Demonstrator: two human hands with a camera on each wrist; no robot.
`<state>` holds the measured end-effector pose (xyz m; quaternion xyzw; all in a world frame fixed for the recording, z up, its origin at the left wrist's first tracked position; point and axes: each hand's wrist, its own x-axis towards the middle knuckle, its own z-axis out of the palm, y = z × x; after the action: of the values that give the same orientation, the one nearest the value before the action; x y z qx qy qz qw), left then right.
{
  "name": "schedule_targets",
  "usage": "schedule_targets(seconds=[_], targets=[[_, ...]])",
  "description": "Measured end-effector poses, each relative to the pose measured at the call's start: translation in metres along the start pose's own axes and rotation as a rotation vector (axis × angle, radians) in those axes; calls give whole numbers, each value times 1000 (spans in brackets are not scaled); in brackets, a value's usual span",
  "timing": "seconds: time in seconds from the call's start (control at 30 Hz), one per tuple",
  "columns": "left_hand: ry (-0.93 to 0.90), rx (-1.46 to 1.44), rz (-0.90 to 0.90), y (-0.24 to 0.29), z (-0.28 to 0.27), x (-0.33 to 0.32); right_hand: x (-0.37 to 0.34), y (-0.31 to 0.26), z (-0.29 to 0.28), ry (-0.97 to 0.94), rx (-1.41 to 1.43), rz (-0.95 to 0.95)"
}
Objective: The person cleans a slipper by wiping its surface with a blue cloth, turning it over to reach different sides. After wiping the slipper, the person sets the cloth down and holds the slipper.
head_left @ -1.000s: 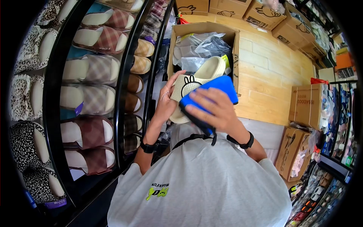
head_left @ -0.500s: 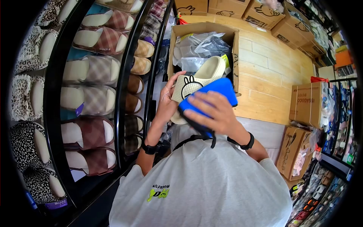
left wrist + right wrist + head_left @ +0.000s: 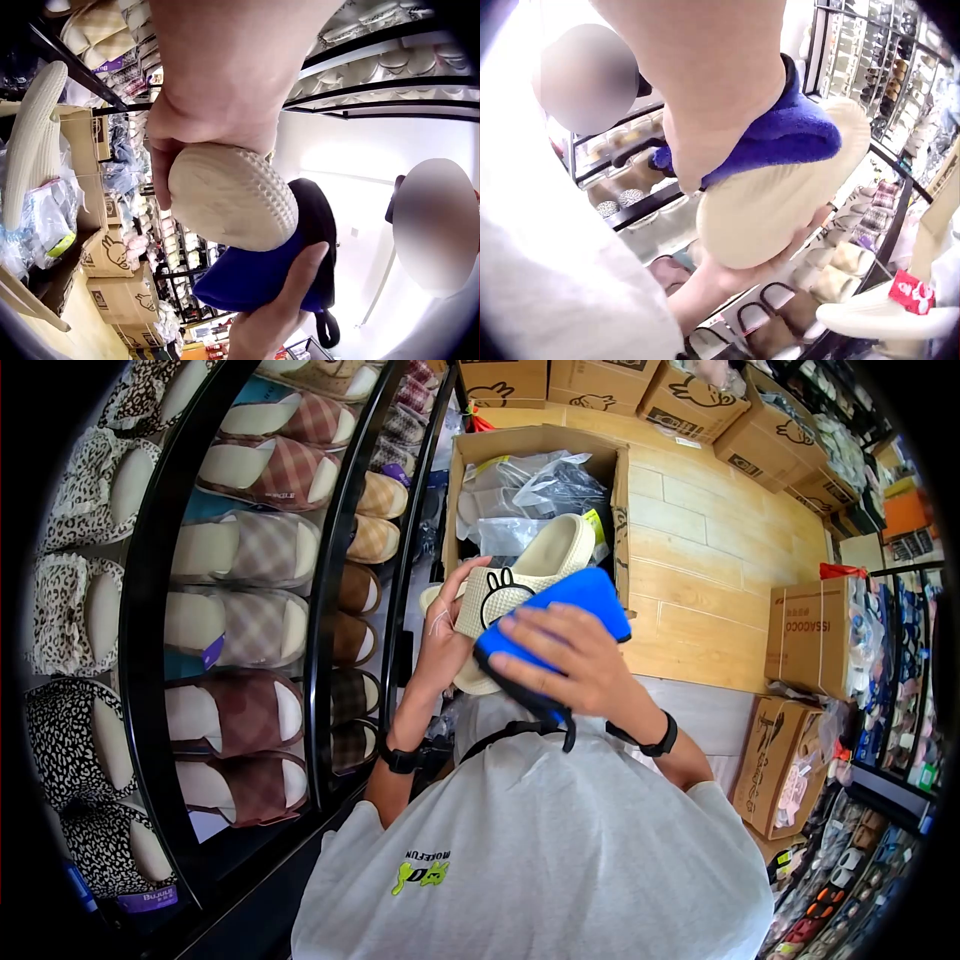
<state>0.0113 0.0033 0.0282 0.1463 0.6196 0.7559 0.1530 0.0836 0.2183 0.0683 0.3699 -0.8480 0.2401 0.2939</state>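
Observation:
My left hand (image 3: 442,643) grips a cream slipper (image 3: 232,199); its pale sole (image 3: 746,221) shows in the right wrist view with the fingers beneath. My right hand (image 3: 568,658) holds a blue fluffy cloth (image 3: 590,600) with a black edge and loop, its thumb (image 3: 304,277) bent over it. The cloth touches or overlaps the held slipper. Beyond the left hand is a second cream slipper (image 3: 560,547) with a rabbit outline on its strap, partly hidden by hand and cloth. A red tag (image 3: 911,292) is on it in the right wrist view.
An open carton (image 3: 622,510) with plastic-bagged items stands in front. Black-framed racks (image 3: 150,610) of slippers rise at the left. Several cartons (image 3: 805,635) line the wooden floor (image 3: 690,560) at the far side and right, near more shelves.
The view has shifted slightly. A pale edge of the slipper now shows to the left of the left hand. Both hands keep their holds, and the right hand has moved only a little.

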Motion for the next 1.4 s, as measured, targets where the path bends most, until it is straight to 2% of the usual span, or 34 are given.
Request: schedule_targets(seconds=[0.1, 0.2, 0.27, 0.33, 0.4, 0.47, 0.6, 0.67, 0.73, 0.8, 0.87, 0.93, 1.1, 1.2, 1.27, 1.37, 1.4], targets=[[-15, 51, -11, -1, -3, 1, -4, -12, 7, -56, -6, -185], [-21, 56, -33, -5, -4, 0, -6, 7, 3, -54, 10, -180], [-15, 139, 72, -4, -4, -2, -12, 21, -1, -31, 64, -32], [16, 82, 55, 0, 0, -3, -3, 23, -8, 65, 130, 154], [-14, 49, 31, 3, 0, -3, 1, 20, -8, 75, 123, 161], [7, 66, 54, 1, 3, -2, 3, 10, -6, 101, 111, 88], [23, 57, 34, 0, 3, -2, -7, -8, 7, -22, 26, -174], [-19, 81, 37, 0, 0, -2, -10, 2, 6, -27, 46, -189], [-2, 134, 57, 1, -1, -3, -7, 17, -3, -64, 104, -71], [14, 97, 68, 3, -1, -6, -4, 24, -9, 22, 133, 104], [5, 73, 58, 4, -2, -7, 1, 23, -10, 76, 132, 160], [12, 92, 21, 8, 0, -6, 5, 19, -6, 92, 119, 95], [64, 38, 59, -1, 1, 1, 3, -5, 9, 25, 35, -228], [27, 100, 56, 4, -2, -2, -2, 7, 8, 7, 67, -270], [31, 137, 111, -3, -8, -4, -5, 24, 2, 16, 106, -160], [2, 43, 42, -2, -11, -7, 2, 31, -8, 143, 87, 146], [3, 43, 44, -2, -11, -6, 2, 33, -5, 183, 40, 153]])
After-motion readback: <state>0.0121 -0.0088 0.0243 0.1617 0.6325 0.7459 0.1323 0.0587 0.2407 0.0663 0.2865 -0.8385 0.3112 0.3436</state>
